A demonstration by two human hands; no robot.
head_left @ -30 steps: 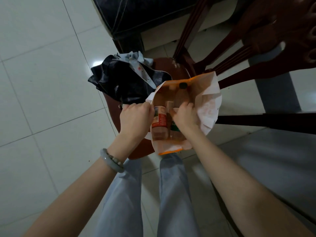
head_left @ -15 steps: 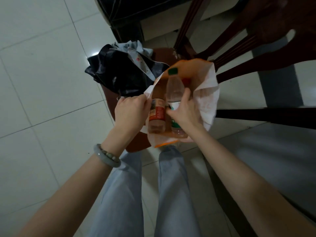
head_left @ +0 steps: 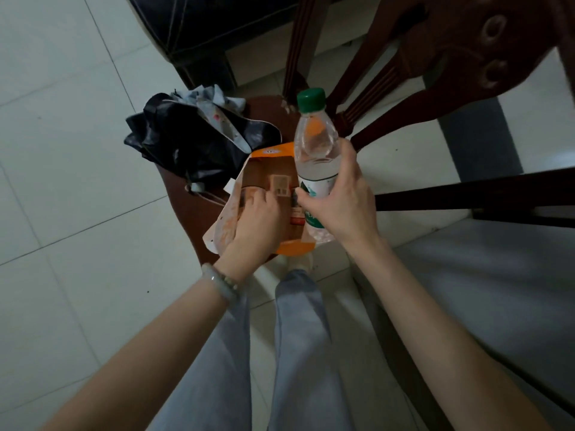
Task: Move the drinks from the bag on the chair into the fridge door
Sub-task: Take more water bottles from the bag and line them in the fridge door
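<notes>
Up out of the bag has come the clear plastic water bottle with the green screw cap (head_left: pixel 313 141). A moment ago it stood half sunk inside, and now the right hand (head_left: pixel 342 206) holds it clear above the bag's right edge, fingers and thumb wrapped round the green-and-white label at its middle. It leans slightly, cap pointing away toward the chair back, with water showing in its lower half.

Over the same moment the left hand (head_left: pixel 255 222) has gone from the rim down into the mouth of the orange-and-white paper bag (head_left: pixel 273 149). Its fingers are curled deep inside. From where I stand I cannot tell whether they grip the bag's wall, the drink inside, or nothing.

That second drink, a brownish bottle with a red-and-white printed label (head_left: pixel 281 186), is still inside the bag, just beside the left knuckles and partly hidden by both hands.

The bag sits on the front part of the dark reddish wooden chair seat (head_left: pixel 186 203). Behind it on the seat, touching the bag's far corner, lies a crumpled black bundle with a pale patterned lining (head_left: pixel 193 141). A pale beaded bracelet (head_left: pixel 221 283) circles the left wrist. Light grey trouser legs (head_left: pixel 298 337) stand close against the seat's edge on the white tiled floor (head_left: pixel 77 181).
</notes>
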